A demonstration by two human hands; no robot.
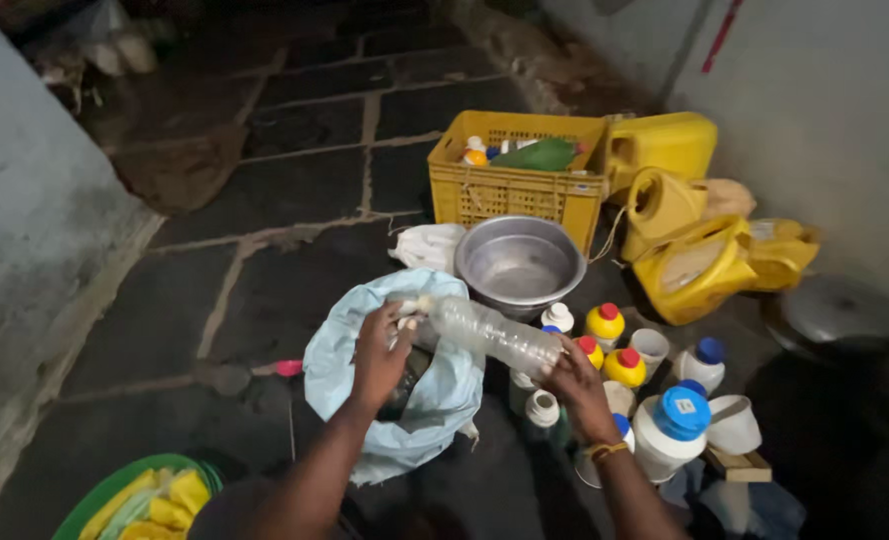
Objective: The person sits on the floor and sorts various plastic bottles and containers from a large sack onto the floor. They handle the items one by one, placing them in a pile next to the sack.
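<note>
Holding a clear plastic bottle (490, 333) on its side over the pale blue bag (350, 340), we are closing our left hand (380, 355) around its neck end and our right hand (573, 378) around its base, likely mid-uncapping, needing a neck-end twist next.
</note>
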